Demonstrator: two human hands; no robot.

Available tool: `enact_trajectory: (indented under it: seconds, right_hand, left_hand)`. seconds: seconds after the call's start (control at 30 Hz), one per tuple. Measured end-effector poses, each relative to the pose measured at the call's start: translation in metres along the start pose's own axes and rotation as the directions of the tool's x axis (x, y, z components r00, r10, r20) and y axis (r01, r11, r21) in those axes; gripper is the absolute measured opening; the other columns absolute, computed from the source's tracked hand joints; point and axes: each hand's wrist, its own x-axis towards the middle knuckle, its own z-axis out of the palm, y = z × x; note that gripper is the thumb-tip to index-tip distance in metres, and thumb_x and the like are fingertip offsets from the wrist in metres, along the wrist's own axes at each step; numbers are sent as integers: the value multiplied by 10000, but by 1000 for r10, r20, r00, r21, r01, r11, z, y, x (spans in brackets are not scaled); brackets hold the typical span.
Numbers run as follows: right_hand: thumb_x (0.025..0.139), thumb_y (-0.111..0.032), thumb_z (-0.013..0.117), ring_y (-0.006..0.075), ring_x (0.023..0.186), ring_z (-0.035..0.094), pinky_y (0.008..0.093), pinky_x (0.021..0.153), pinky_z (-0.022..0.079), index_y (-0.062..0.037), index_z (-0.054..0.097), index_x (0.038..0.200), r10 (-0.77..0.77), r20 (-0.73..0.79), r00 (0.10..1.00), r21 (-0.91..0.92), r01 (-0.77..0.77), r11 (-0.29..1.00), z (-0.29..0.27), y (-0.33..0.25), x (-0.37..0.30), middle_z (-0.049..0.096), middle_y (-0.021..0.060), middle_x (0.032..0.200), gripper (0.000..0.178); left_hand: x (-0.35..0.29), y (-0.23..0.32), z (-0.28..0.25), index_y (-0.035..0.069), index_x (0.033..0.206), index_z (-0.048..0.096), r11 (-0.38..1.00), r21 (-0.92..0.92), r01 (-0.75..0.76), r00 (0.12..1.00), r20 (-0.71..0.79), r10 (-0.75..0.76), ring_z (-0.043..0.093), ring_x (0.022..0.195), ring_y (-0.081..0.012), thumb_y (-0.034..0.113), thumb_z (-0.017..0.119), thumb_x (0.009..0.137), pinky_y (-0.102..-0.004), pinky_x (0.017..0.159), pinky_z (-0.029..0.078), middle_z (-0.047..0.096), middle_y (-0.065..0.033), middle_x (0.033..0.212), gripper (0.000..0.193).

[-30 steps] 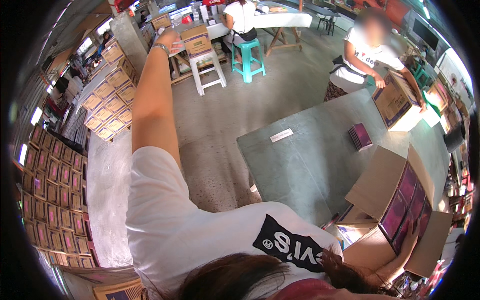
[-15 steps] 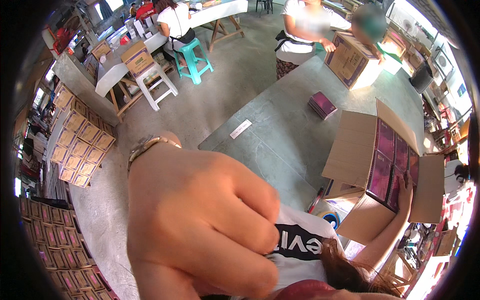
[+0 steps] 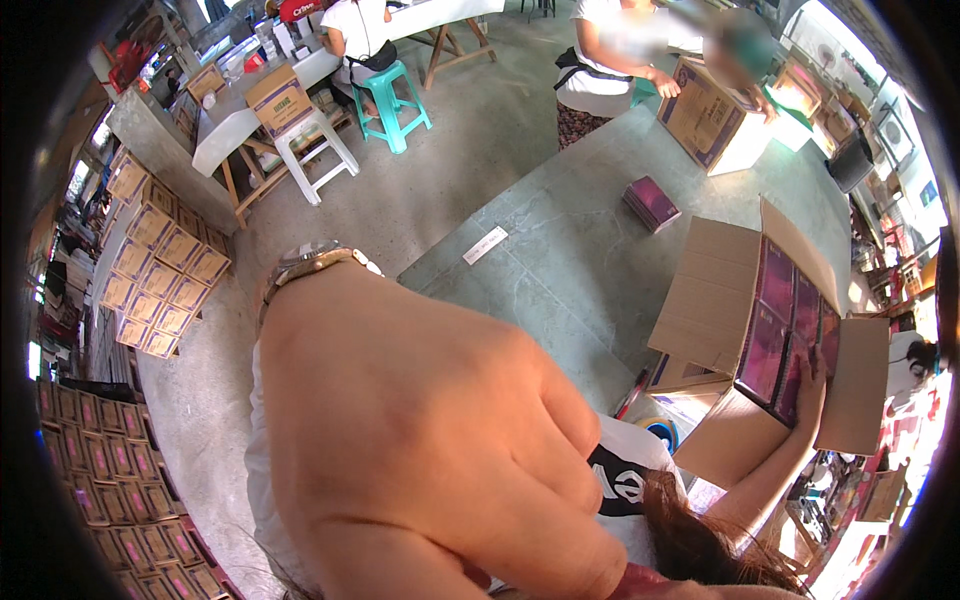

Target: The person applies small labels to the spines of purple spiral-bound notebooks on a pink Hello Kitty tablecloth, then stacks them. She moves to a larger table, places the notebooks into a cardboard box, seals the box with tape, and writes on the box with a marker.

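Observation:
Very near the camera, my left hand fills the lower middle, its fingers curled in; anything inside them is hidden. A metal watch is on that wrist. At the right, my right hand rests with fingers extended on the purple packs packed in an open cardboard carton, its flaps spread outward. The carton leans on the grey table. Further back on the table lies a stack of purple packs, apart from both hands.
A white paper strip, a red pen and a blue tape roll lie on the table. Across it, a person handles another carton. Stacked cartons and a teal stool stand at the left.
My left hand has shifted right and stays curled. My right hand keeps its place on the packs. The view has tilted slightly, and the person across has moved a hand along their carton.

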Motion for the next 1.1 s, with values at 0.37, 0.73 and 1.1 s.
enact_trajectory:
  seconds: [0.37,0.73,1.1]
  right_hand:
    - [928,-503,536,318,1317,433,388,1093,302,-55,443,1411,-5,26,1000,33,4,999,3,0,0,477,210,1402,666]
    - [946,-456,534,319,1334,415,384,1093,308,-19,436,1403,-76,49,996,36,74,997,-2,9,3,454,211,1425,640]
    - [954,-404,540,362,1254,471,411,1074,327,-24,470,1382,-42,25,999,-36,43,998,9,17,8,496,234,1366,576]
  left_hand:
    - [19,-7,6,170,1112,449,997,-68,26,999,-43,-29,561,593,-263,208,485,980,-368,583,495,632,-197,855,142]
    - [-24,-54,-41,179,1398,304,994,-88,66,808,-580,-105,574,576,-208,106,533,923,-387,549,488,618,-99,779,533]
    - [-317,30,-277,28,1115,524,676,-276,683,-445,-891,86,627,821,-242,129,530,937,-379,766,551,677,-128,1052,204]
